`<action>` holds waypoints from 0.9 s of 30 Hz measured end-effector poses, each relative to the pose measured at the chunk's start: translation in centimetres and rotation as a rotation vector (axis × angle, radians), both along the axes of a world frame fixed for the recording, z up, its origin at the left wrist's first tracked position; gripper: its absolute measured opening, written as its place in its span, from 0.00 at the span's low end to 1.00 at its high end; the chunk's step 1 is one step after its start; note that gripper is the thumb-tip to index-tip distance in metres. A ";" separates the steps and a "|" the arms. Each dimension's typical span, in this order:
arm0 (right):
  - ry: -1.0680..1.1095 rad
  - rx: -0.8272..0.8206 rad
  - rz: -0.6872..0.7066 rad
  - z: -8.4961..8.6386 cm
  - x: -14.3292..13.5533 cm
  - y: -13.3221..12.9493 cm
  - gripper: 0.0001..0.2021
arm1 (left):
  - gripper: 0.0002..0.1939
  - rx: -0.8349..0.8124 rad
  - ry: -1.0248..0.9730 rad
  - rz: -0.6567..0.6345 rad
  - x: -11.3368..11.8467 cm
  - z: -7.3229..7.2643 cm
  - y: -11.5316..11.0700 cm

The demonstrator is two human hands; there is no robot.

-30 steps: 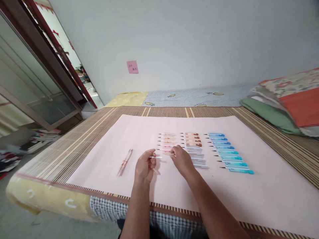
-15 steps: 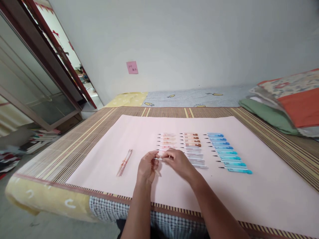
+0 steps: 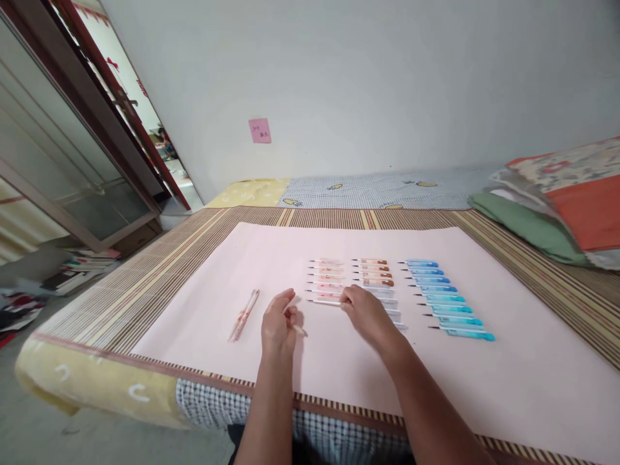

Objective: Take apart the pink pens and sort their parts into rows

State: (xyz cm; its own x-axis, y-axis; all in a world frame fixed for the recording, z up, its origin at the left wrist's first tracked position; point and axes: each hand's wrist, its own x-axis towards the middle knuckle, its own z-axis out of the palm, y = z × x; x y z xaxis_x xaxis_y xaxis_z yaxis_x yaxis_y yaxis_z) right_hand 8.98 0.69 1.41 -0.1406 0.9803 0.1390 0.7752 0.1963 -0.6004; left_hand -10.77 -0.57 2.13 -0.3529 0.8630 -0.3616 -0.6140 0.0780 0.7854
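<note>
My right hand (image 3: pixel 361 313) pinches the back end of a white pen refill (image 3: pixel 325 302) with a dark tip. That refill lies along the near end of a column of refills and pink-patterned pen barrels (image 3: pixel 327 286). To its left, my left hand (image 3: pixel 279 323) is raised with curled fingers, and a pale pen barrel (image 3: pixel 299 330) sticks out beneath them. Two whole pink-patterned pens (image 3: pixel 243 315) lie side by side farther left. Beyond my right hand are brown and clear barrels (image 3: pixel 375 274) with refills. Blue and teal barrels (image 3: pixel 448 297) with refills form the right column.
A large pale pink sheet (image 3: pixel 194 316) covers much of the striped mat (image 3: pixel 179 258) on the bed. Folded cloths and a pillow (image 3: pixel 581 200) are piled at the back right. The wall (image 3: pixel 363 84) carries a pink note (image 3: pixel 260 130). A glass-panelled door (image 3: pixel 68 148) stands at left.
My hands have moved apart. The refill, earlier held between both hands, now lies at the near end of the pink column in my right hand, which moved right.
</note>
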 end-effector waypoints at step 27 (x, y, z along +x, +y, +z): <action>-0.068 0.058 -0.044 -0.5 0.1 0.6 0.11 | 0.04 -0.129 -0.179 -0.052 0.6 1.5 -0.4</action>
